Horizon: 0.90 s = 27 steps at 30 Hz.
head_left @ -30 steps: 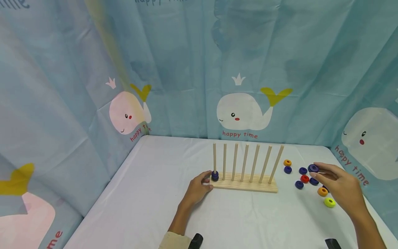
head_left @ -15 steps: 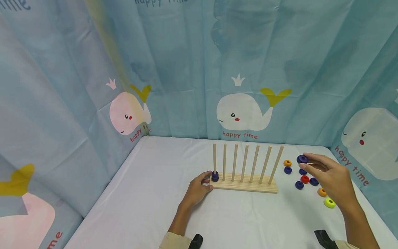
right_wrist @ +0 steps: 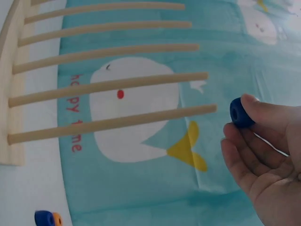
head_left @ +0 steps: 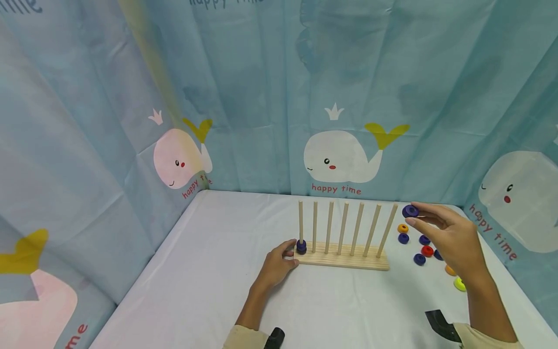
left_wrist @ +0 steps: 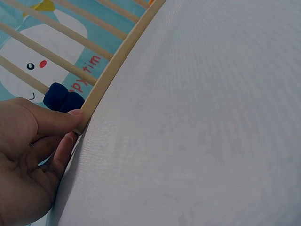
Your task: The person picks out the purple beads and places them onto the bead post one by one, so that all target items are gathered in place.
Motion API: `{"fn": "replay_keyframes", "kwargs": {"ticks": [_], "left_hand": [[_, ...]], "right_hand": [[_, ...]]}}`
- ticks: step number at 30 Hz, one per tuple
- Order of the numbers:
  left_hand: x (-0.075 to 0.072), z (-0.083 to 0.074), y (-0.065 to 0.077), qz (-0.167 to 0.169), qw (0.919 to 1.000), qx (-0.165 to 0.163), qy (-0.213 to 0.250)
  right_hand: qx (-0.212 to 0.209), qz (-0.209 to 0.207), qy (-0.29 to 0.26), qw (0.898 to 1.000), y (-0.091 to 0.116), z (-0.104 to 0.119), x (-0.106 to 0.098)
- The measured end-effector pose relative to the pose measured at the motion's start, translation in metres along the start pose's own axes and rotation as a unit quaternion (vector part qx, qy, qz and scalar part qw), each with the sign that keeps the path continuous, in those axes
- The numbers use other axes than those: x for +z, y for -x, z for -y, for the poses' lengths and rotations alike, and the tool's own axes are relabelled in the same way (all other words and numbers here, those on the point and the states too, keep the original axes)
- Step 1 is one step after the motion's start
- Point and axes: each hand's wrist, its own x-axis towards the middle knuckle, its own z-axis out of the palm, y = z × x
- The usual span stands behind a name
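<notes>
A wooden peg rack (head_left: pixel 344 261) with several upright pegs stands on the white table. Two dark blue rings (head_left: pixel 301 246) are stacked at the foot of its leftmost peg; they also show in the left wrist view as blue rings (left_wrist: pixel 63 97). My left hand (head_left: pixel 277 263) grips the left end of the base between thumb and fingers. Up near the top of the rightmost peg, my right hand (head_left: pixel 453 237) pinches a blue ring (head_left: pixel 410 211) at thumb and fingertips. In the right wrist view this blue ring (right_wrist: pixel 241 113) is held just apart from the peg's tip.
Right of the rack lie loose rings: an orange ring (head_left: pixel 403 228), a red ring (head_left: pixel 427 251), a yellow-green ring (head_left: pixel 459 284) and several blue ones, some partly hidden by my right hand. A whale-printed curtain (head_left: pixel 244 121) surrounds the table.
My right hand has lifted the blue ring from above the loose rings and carried it left and upward toward the rightmost peg. The left hand and the rack have stayed in place.
</notes>
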Motion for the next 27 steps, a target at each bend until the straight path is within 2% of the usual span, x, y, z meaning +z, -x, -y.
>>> {"fn": "replay_keyframes", "kwargs": {"ticks": [4,13,23,27], "left_hand": [[0.0,0.001,0.0,-0.002,1.0,0.002,0.001],[0.0,0.001,-0.001,0.001,1.0,0.001,-0.004],[0.0,0.0,-0.001,0.002,1.0,-0.004,0.0],[0.0,0.0,0.0,0.002,1.0,-0.004,0.001]], "right_hand": [[-0.016,-0.002,-0.017,1.0,-0.006,0.008,0.006],[-0.023,0.019,-0.039,0.999,-0.019,0.028,0.023],[-0.069,0.041,-0.082,0.993,-0.033,0.045,0.042],[-0.087,0.052,-0.1,0.99,-0.037,0.059,0.047]]}}
